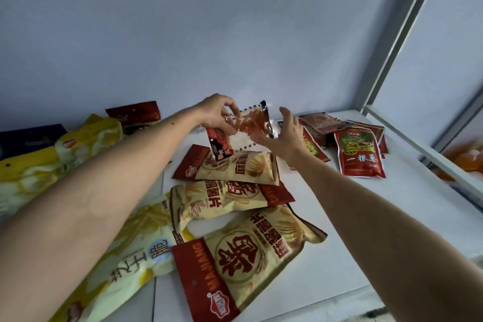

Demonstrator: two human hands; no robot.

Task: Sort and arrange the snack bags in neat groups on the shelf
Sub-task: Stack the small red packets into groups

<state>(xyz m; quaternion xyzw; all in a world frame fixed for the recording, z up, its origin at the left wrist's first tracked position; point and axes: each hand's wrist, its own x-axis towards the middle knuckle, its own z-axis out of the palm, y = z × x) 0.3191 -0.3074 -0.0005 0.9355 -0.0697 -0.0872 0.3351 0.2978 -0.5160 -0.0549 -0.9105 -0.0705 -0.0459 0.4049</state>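
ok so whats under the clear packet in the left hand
Under the clear packet: a small red-black packet, white shelf, the top cream chip bag. The rest is hidden.

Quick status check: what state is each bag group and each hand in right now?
Clear packet: held up by left hand.
Right hand: open, at packet's edge.
Cream bags: three, flat, overlapping.
Red packets: loose pile, right.
Yellow bags: heaped, left.

Relative to the clear packet [252, 125] held over the shelf, print on the small red sachets [317, 123] to its right is too blurred to read. Left of it, the yellow-green bags [31, 172] run off the frame edge. Far right of it, orange shapes [467, 157] beyond the rail stay unidentifiable.
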